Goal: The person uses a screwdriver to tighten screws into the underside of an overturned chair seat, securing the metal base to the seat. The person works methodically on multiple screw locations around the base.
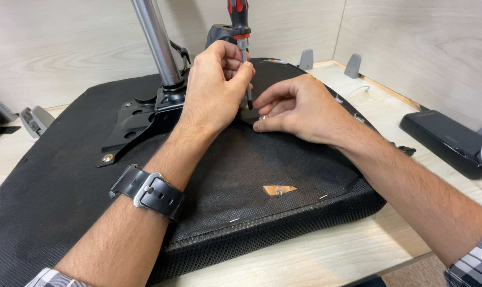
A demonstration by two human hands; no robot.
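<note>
Left hand: your left hand [215, 87] grasps the metal shaft of the screwdriver [242, 42] between thumb and fingers, and keeps it upright.
Right hand: your right hand [296, 109] lies just beside the left one, fingers bent, and pinches a small screw [263, 117] at the tool's tip.
Screwdriver: its red and black handle stands above your left hand; the tip goes down between both hands.
Seat cushion: the black seat cushion [65, 196] lies upside down under both hands.
Metal column: the metal column [157, 42] with its black bracket [137, 119] stands just to the left of your left hand.
Black box: a flat black box [445, 141] lies on the table, well apart to the right of your right hand.
Watch: a black strap watch [148, 191] is on your left wrist.
</note>
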